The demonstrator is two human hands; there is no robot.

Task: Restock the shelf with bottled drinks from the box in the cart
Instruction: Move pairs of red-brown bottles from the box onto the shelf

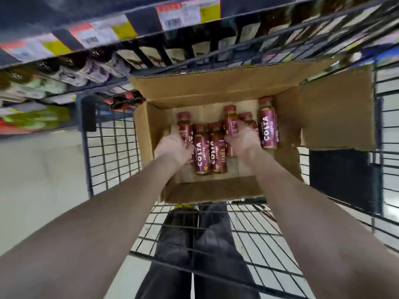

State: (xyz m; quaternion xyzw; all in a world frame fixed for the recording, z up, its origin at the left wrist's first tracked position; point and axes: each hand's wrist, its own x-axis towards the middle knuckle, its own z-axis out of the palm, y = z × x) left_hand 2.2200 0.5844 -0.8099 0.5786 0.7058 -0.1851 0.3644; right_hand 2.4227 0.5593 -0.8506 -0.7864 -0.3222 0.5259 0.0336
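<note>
An open cardboard box (216,91) sits in a black wire cart (112,152). Several maroon Costa Coffee bottles lie inside it. My left hand (172,145) is wrapped around the leftmost bottle (185,126). My right hand (244,141) grips another bottle (230,121) near the middle. Two bottles (210,149) lie between my hands, untouched. One more bottle (267,126) rests against the box's right wall. The shelf (108,52) runs across the top of the view, blurred, with rows of drinks and price tags.
The box's flaps stand open, the right flap (336,108) spreading over the cart's side. My legs in dark trousers (198,244) show through the cart's mesh floor. Pale floor lies to the left of the cart.
</note>
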